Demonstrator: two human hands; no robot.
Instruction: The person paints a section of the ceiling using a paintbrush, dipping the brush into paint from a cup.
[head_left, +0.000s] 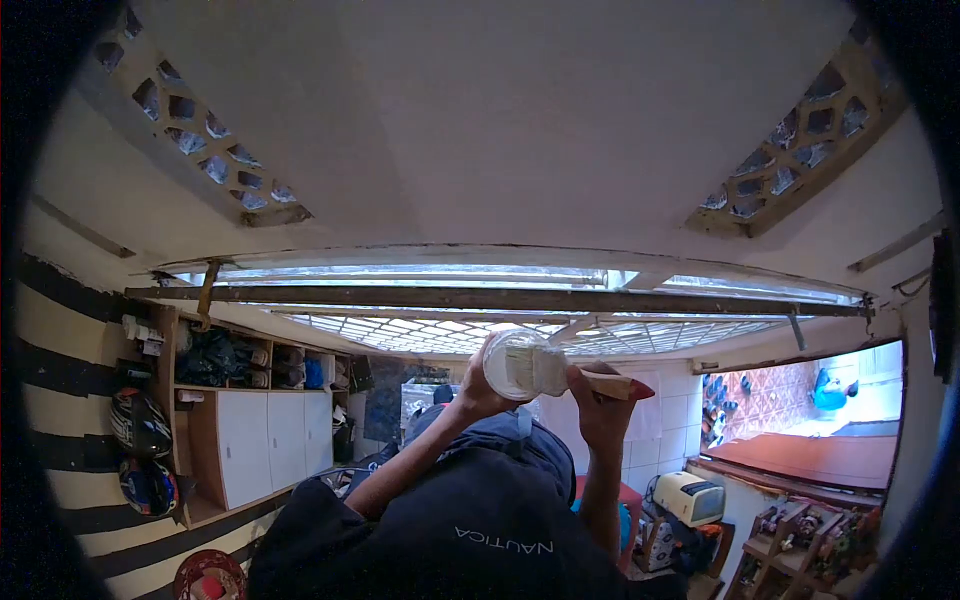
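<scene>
My left hand is closed around a round white paint container, held up in front of my chest with its open top toward me. In my right hand is a wide paintbrush, gripped by its wooden handle with a red end. The brush head is coated in pale paint and overlaps the right side of the container's mouth. Below both hands is my dark shirt.
A barred window with a dark wooden rail spans the wall ahead. To the left stands a cabinet with helmets beside it. At right are a doorway, a yellowish boxy appliance and a wooden shelf.
</scene>
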